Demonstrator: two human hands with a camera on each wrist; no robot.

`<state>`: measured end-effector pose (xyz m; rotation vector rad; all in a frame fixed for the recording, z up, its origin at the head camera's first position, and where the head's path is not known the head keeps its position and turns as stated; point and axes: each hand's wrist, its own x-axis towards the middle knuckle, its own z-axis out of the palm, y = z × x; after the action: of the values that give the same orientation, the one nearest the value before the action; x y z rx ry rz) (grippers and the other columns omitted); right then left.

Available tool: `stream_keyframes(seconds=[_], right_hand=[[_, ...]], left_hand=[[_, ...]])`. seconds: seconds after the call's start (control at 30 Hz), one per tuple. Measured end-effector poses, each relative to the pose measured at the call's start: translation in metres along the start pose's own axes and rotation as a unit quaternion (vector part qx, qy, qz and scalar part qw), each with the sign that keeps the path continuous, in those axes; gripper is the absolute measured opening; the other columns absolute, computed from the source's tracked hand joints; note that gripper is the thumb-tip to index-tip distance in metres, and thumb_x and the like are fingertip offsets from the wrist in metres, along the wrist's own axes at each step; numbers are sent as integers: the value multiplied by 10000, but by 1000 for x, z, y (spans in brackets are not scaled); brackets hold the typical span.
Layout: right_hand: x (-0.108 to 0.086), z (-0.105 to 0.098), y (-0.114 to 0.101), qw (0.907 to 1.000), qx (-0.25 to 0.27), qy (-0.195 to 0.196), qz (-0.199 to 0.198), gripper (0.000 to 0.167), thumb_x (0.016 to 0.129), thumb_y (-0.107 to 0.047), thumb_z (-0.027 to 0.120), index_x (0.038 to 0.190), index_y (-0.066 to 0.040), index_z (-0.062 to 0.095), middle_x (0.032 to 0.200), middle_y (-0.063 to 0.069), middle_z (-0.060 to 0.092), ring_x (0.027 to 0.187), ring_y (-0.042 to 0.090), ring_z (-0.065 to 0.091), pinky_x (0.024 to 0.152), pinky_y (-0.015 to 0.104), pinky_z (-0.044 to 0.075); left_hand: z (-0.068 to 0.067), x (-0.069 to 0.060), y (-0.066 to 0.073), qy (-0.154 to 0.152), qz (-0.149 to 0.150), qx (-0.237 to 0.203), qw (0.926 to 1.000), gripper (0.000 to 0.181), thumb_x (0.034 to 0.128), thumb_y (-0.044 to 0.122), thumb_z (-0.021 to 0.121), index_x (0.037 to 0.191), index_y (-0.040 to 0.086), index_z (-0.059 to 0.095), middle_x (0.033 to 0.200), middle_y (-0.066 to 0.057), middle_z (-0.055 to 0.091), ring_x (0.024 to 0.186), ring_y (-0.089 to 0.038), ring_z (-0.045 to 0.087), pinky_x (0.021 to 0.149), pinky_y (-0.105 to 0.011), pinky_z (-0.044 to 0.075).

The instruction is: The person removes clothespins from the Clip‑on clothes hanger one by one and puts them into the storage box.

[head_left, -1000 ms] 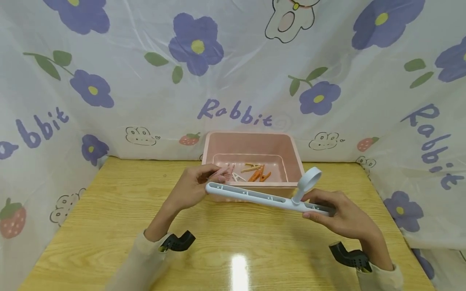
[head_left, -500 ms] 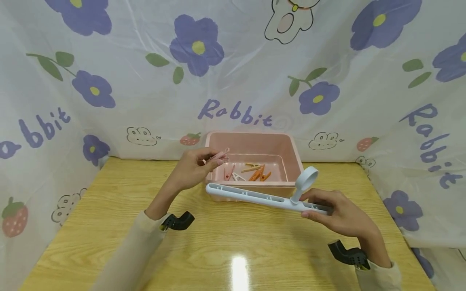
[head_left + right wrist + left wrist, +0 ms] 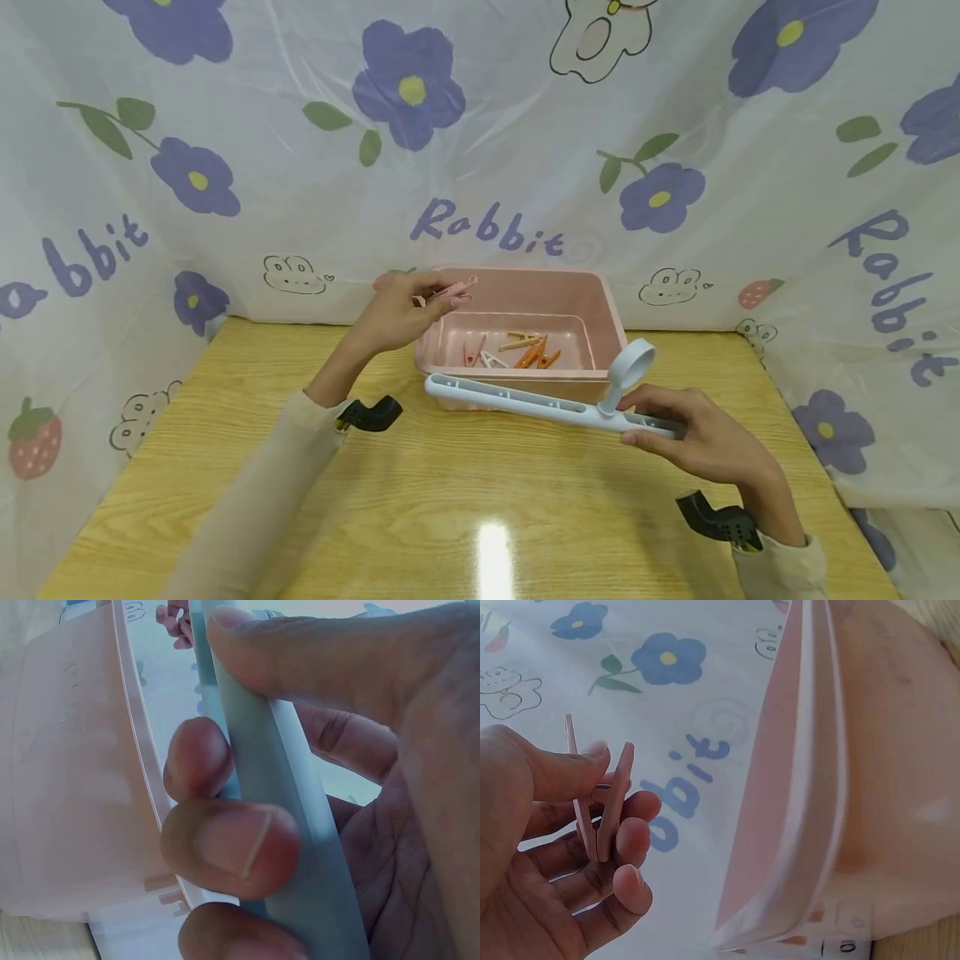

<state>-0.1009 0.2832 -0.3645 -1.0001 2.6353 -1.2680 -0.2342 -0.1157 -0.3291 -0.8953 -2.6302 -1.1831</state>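
Observation:
My left hand (image 3: 392, 315) pinches a pink clothespin (image 3: 453, 290) above the left side of a pink plastic bin (image 3: 536, 292). In the left wrist view, the clothespin (image 3: 609, 817) sits between thumb and fingers, its two legs spread upward. My right hand (image 3: 708, 437) grips one end of a light-blue slotted plastic bar (image 3: 517, 403) with a ring on a short stem near that end. The bar is held slanting in front of the bin. In the right wrist view, thumb and fingers wrap round the bar (image 3: 277, 772).
Inside the bin lie several clothespins: orange ones (image 3: 534, 353), a white one (image 3: 491, 360), a pink one (image 3: 472, 353) and a yellowish one (image 3: 519, 342). The bin stands at the back of a wooden table (image 3: 420, 500), against a flower-printed cloth (image 3: 495, 150).
My left hand has risen from inside the bin's front left corner, lifting the pink clothespin up toward the bin's back rim. My right hand and the light-blue bar have stayed nearly still.

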Motion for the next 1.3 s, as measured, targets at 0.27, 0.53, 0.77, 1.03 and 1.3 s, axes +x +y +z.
stream_keyframes(seconds=[0.27,0.53,0.77,1.03,1.3], right_hand=[[2,1,2,10000,41,-75,34,270,952,-64,719,1158,-233,678,1018,15,745,799,84,679,724,264,538],[2,4,5,9999,95,-106,54,263,953,-68,718,1158,-227,678,1027,60,756,806,84,681,729,264,538],[3,4,5,9999,89,-121,38,259,953,-73,719,1153,-234,680,1029,-4,749,807,86,681,724,266,539],[3,3,4,9999,62,-137,67,262,959,-80,715,1168,-232,675,1050,34,744,811,83,684,722,268,546],[3,4,4,9997,-153,-74,202,238,961,-129,724,1162,-245,669,946,-21,730,741,65,638,684,257,514]], left_hand=[[-5,19,0,-30,-263,349,9990,271,993,281,693,1177,95,765,955,-86,768,776,-190,648,579,-297,412],[-2,34,-3,-195,-568,624,9962,246,983,344,698,1129,162,776,950,-47,729,800,-199,599,583,-318,430],[0,39,-9,-596,-1042,776,9897,472,999,316,663,1413,99,593,1347,-144,644,1121,-290,646,869,-508,528],[0,20,-6,-695,-925,616,9914,529,1022,344,634,1469,83,521,1429,-162,575,1191,-318,610,906,-491,544],[4,-4,6,-587,-324,383,9970,450,1032,282,630,1430,83,566,1363,-125,625,1136,-301,642,833,-451,580]])
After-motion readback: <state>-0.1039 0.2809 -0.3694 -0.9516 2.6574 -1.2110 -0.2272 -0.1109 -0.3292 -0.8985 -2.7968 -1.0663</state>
